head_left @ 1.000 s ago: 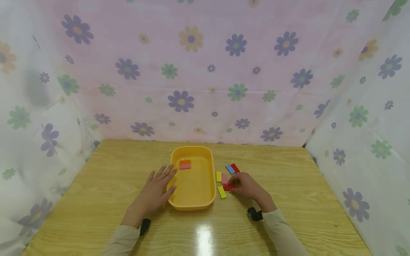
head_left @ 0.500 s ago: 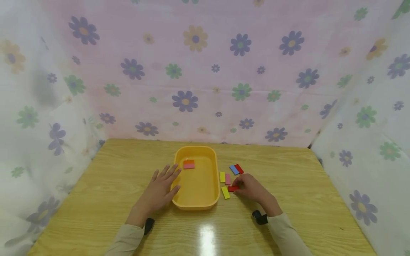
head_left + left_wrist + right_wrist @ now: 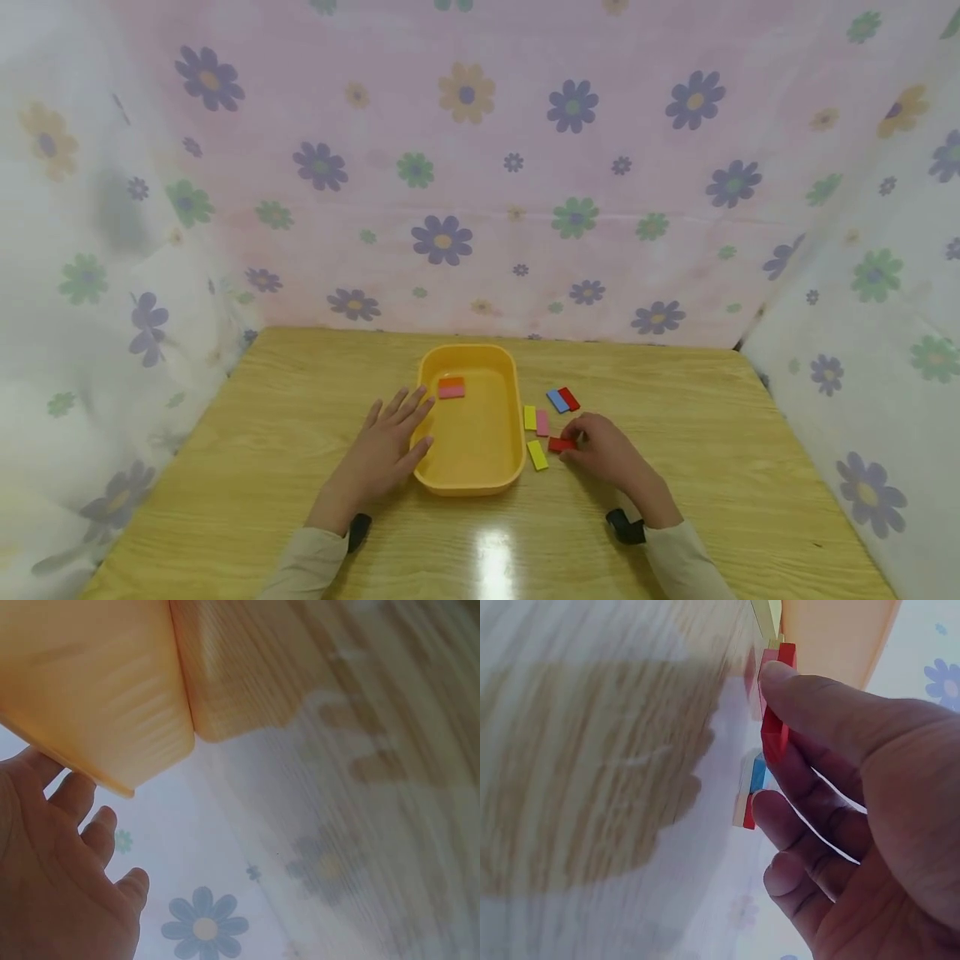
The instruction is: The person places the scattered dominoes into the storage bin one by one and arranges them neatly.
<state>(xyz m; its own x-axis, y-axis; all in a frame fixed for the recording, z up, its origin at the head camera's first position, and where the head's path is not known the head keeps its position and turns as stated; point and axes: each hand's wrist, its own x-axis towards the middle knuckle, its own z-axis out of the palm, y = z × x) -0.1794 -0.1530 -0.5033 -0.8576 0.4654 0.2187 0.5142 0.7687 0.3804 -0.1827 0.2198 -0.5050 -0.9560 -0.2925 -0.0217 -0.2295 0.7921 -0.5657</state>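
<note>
My right hand (image 3: 611,454) pinches a red tile (image 3: 561,445) between thumb and fingers; the right wrist view shows the thumb against the red tile (image 3: 775,727). Left of it lie a yellow tile (image 3: 537,455), another yellow tile (image 3: 529,417) and a pink tile (image 3: 542,422) side by side. A blue tile (image 3: 557,401) and a second red tile (image 3: 569,398) lie together farther back. My left hand (image 3: 378,458) rests with spread fingers on the left rim of the yellow tray (image 3: 480,490). Inside the tray, an orange tile (image 3: 452,382) touches a pink tile (image 3: 452,392).
The wooden table (image 3: 300,400) stands between flowered sheets at the back and both sides. A black strap piece (image 3: 625,527) shows at the right wrist, another (image 3: 358,532) at the left.
The pinched red tile has moved slightly right, away from the nearer yellow tile, with my right hand. The whole view has shifted, while the left hand stays on the tray rim.
</note>
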